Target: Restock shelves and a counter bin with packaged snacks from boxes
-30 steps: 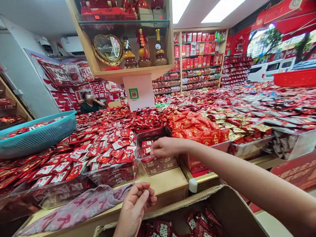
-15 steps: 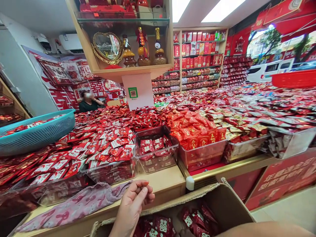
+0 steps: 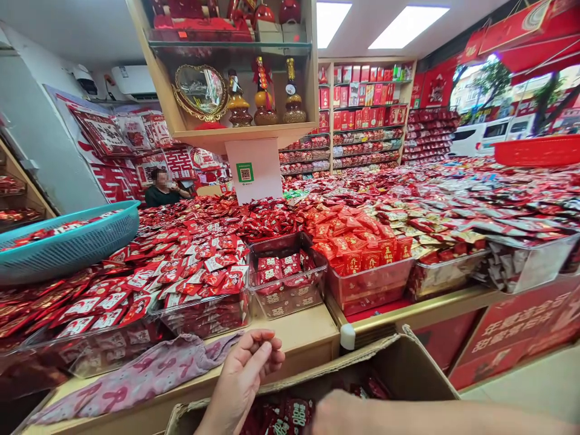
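Observation:
My left hand [image 3: 248, 370] is raised over the near left rim of a cardboard box [image 3: 408, 365], thumb pressed against curled fingers. Whatever may be in that pinch is hidden. My right hand [image 3: 338, 411] reaches in from the right, low in the box and smeared by motion, its fingers out of sight. Under and beside the hands lie dark red candy packets [image 3: 294, 415] with pale printed characters. Beyond the box, a clear plastic bin [image 3: 287, 296] on the counter holds a low layer of similar packets.
A patterned cloth [image 3: 131, 380] lies along the counter edge. Heaped bins of red packets [image 3: 367, 241] spread behind. A blue basket [image 3: 90, 241] stands left, a red basket [image 3: 539, 151] far right. A display cabinet [image 3: 244, 130] overhangs the counter. A person [image 3: 163, 190] sits behind.
My right hand has risen into clearer view inside the box, covering some packets, with its forearm now across the lower right. My left hand has hardly moved.

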Available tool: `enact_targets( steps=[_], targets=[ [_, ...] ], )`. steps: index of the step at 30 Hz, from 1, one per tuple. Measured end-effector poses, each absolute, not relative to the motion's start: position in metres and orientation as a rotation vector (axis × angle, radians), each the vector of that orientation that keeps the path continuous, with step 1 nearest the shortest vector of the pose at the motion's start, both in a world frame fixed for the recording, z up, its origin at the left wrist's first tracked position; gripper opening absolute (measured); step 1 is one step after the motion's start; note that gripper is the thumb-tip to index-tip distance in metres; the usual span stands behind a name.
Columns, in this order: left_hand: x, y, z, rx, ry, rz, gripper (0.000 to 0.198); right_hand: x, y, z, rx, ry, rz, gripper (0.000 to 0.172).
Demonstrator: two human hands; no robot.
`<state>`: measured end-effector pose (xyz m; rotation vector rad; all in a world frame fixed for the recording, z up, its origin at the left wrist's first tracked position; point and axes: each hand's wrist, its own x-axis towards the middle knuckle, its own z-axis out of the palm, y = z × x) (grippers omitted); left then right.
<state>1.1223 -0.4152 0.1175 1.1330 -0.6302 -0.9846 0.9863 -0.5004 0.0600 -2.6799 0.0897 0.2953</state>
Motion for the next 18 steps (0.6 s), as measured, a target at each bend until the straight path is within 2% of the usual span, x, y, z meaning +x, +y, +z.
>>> enact_targets(
  steps=[2,5,7,9,12,18],
  targets=[
    [1.122,-0.413,0.122,1.105,-0.656,-1.048,0.025,0.973,-0.51,0.104,-2.531,-0.036,-0.032,0.003],
    [1.118,-0.413,0.125,1.11,-0.701,-1.066,0.044,0.972,-0.522,0.145,-2.245,0.25,-0.529,0.014],
    [1.113,-0.416,0.121,1.234,-0.758,-0.971,0.042,0.983,-0.526,0.146,-1.997,0.359,-0.704,0.022],
    [1.108,-0.419,0.116,1.379,-0.797,-0.837,0.038,0.997,-0.523,0.132,-1.739,0.379,-0.738,0.031],
    [1.102,-0.422,0.11,1.471,-0.763,-0.699,0.04,1.013,-0.515,0.109,-1.488,0.394,-0.737,0.032],
    [1.096,-0.418,0.106,1.548,-0.736,-0.633,0.042,1.014,-0.505,0.104,-1.514,0.451,-0.891,0.034]
  ],
)
